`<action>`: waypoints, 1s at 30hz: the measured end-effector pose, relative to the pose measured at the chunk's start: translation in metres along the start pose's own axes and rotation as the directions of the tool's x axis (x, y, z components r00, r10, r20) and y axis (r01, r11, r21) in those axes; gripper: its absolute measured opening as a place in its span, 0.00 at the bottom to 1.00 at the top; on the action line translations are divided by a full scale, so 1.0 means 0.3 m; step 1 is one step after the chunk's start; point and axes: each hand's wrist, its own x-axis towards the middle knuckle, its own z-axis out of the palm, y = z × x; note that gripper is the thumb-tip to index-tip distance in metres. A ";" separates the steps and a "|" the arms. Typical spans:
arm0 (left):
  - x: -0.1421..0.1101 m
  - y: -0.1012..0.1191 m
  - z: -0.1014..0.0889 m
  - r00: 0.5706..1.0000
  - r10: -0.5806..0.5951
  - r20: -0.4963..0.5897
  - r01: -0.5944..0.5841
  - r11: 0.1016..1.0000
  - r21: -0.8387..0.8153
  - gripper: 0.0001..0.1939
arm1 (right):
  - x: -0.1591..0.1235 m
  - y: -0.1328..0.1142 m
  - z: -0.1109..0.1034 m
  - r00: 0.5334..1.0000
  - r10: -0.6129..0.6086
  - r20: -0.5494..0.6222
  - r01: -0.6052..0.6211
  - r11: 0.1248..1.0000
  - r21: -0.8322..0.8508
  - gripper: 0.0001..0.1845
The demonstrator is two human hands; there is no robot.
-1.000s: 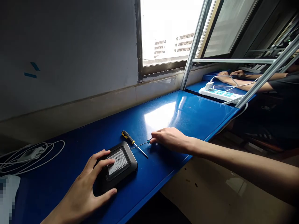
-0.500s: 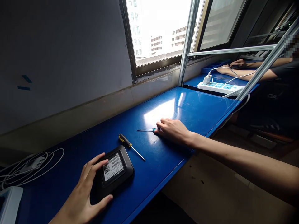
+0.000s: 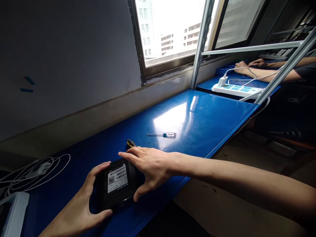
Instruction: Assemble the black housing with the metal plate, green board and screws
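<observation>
A flat black device (image 3: pixel 117 194) lies on the blue table, its white label with a QR code and barcodes facing up. My left hand (image 3: pixel 85 199) curves around its left side, fingertips at the far edge and thumb by the near edge, spread apart. On the other side, my right hand (image 3: pixel 150 168) hovers over or touches the right edge, fingers stretched and thumb apart; exact contact is unclear. Behind that hand a black-and-yellow screwdriver (image 3: pixel 130 143) shows only its handle end. Farther right lies a screwdriver with a clear and blue handle (image 3: pixel 170 135).
Coiled white cable (image 3: pixel 55 171) and a pale-edged device (image 3: pixel 18 210) sit at the left. A metal frame (image 3: pixel 249 49) and a white power strip (image 3: pixel 237 89) stand at the far right, near a co-worker's hands (image 3: pixel 243 68). The table's front edge runs diagonally.
My right hand has let go of the clear-handled screwdriver, leaving it on the table, and moved left to the black device. The device has turned slightly, with my left hand still around it.
</observation>
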 end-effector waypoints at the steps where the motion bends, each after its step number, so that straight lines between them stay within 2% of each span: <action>1: -0.001 0.007 0.001 1.000 -0.008 0.001 0.008 1.000 -0.010 0.50 | 0.007 -0.001 0.006 1.000 0.013 0.015 -0.013 1.000 0.018 0.69; 8: 0.012 0.034 0.047 0.998 0.010 -0.066 -0.010 1.000 0.010 0.49 | 0.015 -0.001 0.007 0.994 0.108 0.027 -0.110 0.989 0.097 0.72; 11: 0.018 0.041 0.066 0.994 -0.013 -0.109 0.015 1.000 0.019 0.50 | 0.026 -0.006 0.002 0.992 0.117 0.043 -0.121 0.987 0.101 0.73; 17: 0.022 0.061 0.078 0.991 -0.029 -0.127 0.035 0.998 0.052 0.52 | 0.050 -0.010 -0.007 0.990 0.125 0.069 -0.129 0.989 0.072 0.73; 23: 0.026 0.070 0.074 0.994 0.005 -0.109 0.000 0.999 0.048 0.53 | 0.063 -0.012 -0.011 0.988 0.112 0.109 -0.118 0.991 0.055 0.71; 30: 0.036 0.108 0.052 0.999 -0.019 -0.031 0.019 1.000 0.011 0.51 | 0.066 -0.021 -0.015 0.992 0.084 0.096 -0.083 0.996 -0.015 0.66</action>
